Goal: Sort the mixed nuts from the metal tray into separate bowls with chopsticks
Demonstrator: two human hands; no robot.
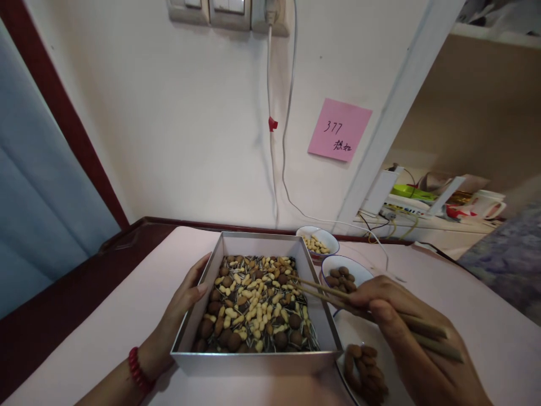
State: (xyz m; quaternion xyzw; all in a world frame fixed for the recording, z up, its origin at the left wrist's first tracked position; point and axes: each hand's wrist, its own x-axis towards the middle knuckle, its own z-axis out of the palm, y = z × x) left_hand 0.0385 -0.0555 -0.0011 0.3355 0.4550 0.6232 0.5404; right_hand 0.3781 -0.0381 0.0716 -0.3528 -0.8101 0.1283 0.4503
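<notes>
A square grey box [198,316] sits on the pink tabletop, filled with mixed peanuts, sunflower seeds and brown nuts [257,307]. My left hand [186,299] rests against the box's left wall, fingers curled over its rim. My right hand [393,321] is closed on a pair of wooden chopsticks [321,290], whose tips reach into the right side of the box over the nuts. Whether the tips pinch anything is too small to tell.
Right of the box stand three white bowls: one with peanuts [318,241], one with brown nuts [344,269], and a nearer one with dark nuts [366,366] under my right hand. White cables [287,186] hang down the wall. A cluttered shelf [431,208] lies at the right.
</notes>
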